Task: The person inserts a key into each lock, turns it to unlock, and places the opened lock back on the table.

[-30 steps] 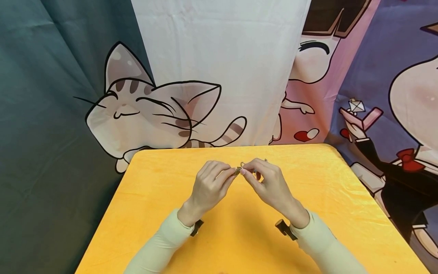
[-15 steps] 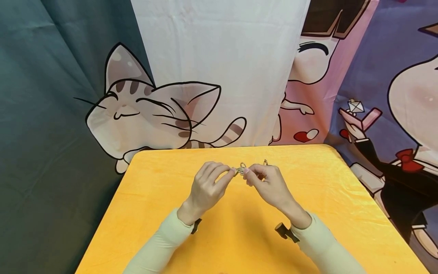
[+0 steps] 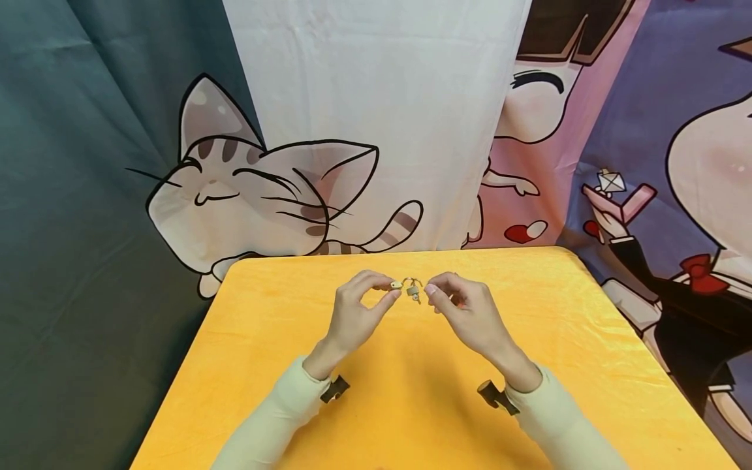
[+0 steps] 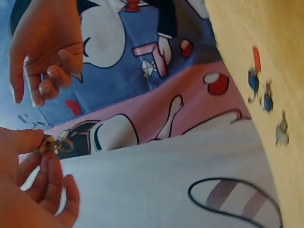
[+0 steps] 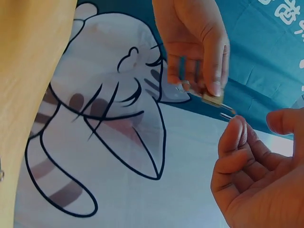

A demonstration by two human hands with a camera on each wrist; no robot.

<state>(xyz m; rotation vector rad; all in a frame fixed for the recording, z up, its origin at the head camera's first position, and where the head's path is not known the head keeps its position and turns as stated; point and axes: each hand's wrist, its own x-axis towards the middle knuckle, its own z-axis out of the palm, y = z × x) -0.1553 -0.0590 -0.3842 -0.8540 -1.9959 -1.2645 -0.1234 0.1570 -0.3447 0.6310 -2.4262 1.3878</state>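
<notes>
My left hand point(image 3: 358, 313) pinches a small brass padlock point(image 5: 212, 98) between thumb and fingertips, held up above the table. Its thin shackle point(image 5: 228, 110) points toward my right hand, and small metal rings or keys point(image 4: 62, 145) hang by the lock, too blurred to tell apart. My right hand point(image 3: 467, 313) is just beside the shackle, thumb and fingers apart; whether a fingertip touches the metal, I cannot tell. Between the hands, a silver-grey padlock point(image 3: 413, 292) with a key shows on the table beyond.
On the yellow table point(image 3: 411, 405) lie blue padlocks point(image 4: 268, 102) and a red-ended piece point(image 4: 257, 59), seen at the right of the left wrist view. A printed cloth point(image 3: 376, 117) with cartoon figures hangs behind the table. Both wrists carry small black cameras.
My right hand has let go of the padlock and drawn slightly to the right. The left hand has turned the lock and shifted a little left, with its fingers more spread.
</notes>
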